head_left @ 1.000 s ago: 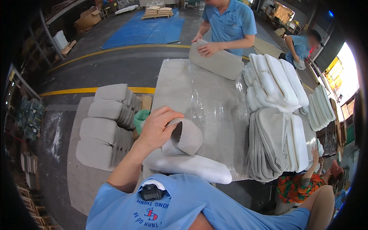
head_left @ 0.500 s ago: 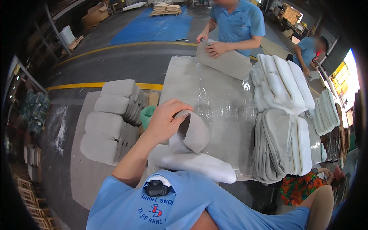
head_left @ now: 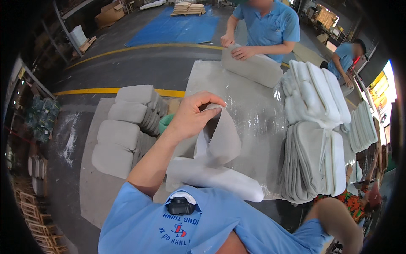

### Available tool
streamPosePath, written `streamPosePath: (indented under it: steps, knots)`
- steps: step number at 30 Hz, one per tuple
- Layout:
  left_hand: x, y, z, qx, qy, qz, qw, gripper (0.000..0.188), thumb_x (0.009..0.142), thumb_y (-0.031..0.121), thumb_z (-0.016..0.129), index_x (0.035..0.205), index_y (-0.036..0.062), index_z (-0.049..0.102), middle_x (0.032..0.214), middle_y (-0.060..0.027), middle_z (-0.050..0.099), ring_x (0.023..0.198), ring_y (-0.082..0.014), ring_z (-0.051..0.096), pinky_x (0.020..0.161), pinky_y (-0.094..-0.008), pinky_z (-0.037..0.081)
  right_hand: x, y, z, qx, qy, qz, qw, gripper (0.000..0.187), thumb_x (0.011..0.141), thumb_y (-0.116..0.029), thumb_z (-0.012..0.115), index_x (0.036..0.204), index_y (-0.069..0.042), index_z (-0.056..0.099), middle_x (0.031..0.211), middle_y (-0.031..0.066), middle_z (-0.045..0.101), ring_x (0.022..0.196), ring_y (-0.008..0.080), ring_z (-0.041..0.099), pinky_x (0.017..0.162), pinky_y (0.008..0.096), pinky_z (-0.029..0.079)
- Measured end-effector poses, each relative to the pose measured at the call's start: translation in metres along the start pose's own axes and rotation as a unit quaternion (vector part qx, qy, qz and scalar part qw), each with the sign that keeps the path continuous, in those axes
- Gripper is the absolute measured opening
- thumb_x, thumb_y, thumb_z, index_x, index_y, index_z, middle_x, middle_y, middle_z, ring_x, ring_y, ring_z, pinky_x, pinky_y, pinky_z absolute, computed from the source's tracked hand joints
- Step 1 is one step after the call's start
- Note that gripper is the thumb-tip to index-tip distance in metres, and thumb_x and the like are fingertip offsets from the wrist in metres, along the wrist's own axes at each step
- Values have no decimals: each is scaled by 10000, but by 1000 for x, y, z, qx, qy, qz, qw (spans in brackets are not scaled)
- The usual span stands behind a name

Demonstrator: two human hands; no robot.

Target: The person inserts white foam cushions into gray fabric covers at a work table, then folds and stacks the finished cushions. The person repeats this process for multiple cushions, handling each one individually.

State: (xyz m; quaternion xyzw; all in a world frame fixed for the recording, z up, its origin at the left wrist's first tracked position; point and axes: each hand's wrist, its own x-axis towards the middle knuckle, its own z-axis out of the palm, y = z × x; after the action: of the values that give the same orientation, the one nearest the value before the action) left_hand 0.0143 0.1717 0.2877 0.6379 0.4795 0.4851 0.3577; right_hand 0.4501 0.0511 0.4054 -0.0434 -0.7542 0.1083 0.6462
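Observation:
My left hand [head_left: 195, 115] pinches the upper edge of a grey fabric cover [head_left: 227, 137] between thumb and fingers. Held up this way, the cover stands curled, and a dark gap shows inside the fold. Directly below it, along the near edge of the table, lies a long white padded piece [head_left: 220, 181]; where it meets the cover I cannot make out. My right arm [head_left: 338, 218] is bent at the lower right, and its hand is out of the picture.
Plastic-wrapped table [head_left: 260, 139] ahead. Grey cushions [head_left: 116, 135] are stacked at left beside a green bag [head_left: 165, 123]. Grey covers [head_left: 298, 165] and white pads [head_left: 315, 91] pile up at right. Across the table, a co-worker [head_left: 270, 29] handles a grey cushion [head_left: 252, 67].
My left hand has risen and shifted slightly right, lifting the cover's edge higher and stretching it taller. My right elbow has moved a little left. The co-worker's hands stay on the grey cushion.

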Motion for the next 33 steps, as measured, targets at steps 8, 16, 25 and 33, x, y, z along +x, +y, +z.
streamPosePath:
  steps: [8, 16, 25, 33]
  knots:
    - [12, 29, 20, 85, -40, 76, 993, 219, 893, 23, 723, 1107, 53, 759, 1055, -74, 731, 948, -179, 681, 851, -296, 521, -52, 151, 208, -185, -123, 295, 929, 688, 762, -251, 942, 1254, -18, 521, 1078, 126, 600, 962, 255, 628, 862, 376, 520]
    - [21, -20, 27, 302, 126, 196, 925, 384, 782, 4, 741, 1154, 67, 667, 1141, -123, 694, 1089, -382, 637, 920, -461, 521, -70, 210, 213, -204, -130, 366, 899, 187, 811, -50, 697, 973, -57, 603, 901, 137, 673, 783, 344, 685, 697, 437, 546]
    - [5, -98, 80, 30, 104, -172, 979, 241, 975, 169, 730, 1136, 50, 596, 814, -27, 598, 735, -230, 585, 654, -380, 475, -80, 227, 213, -239, -32, 342, 908, 164, 769, -11, 693, 899, -42, 598, 736, 99, 578, 634, 235, 565, 600, 364, 479]
    - [22, -91, 125, -420, 54, -169, 890, 324, 1006, 54, 617, 1323, 67, 551, 1085, -42, 668, 898, -183, 662, 762, -331, 537, -89, 225, 218, -204, 35, 324, 923, 143, 797, 26, 687, 895, -31, 599, 705, 62, 569, 607, 153, 525, 557, 322, 447]
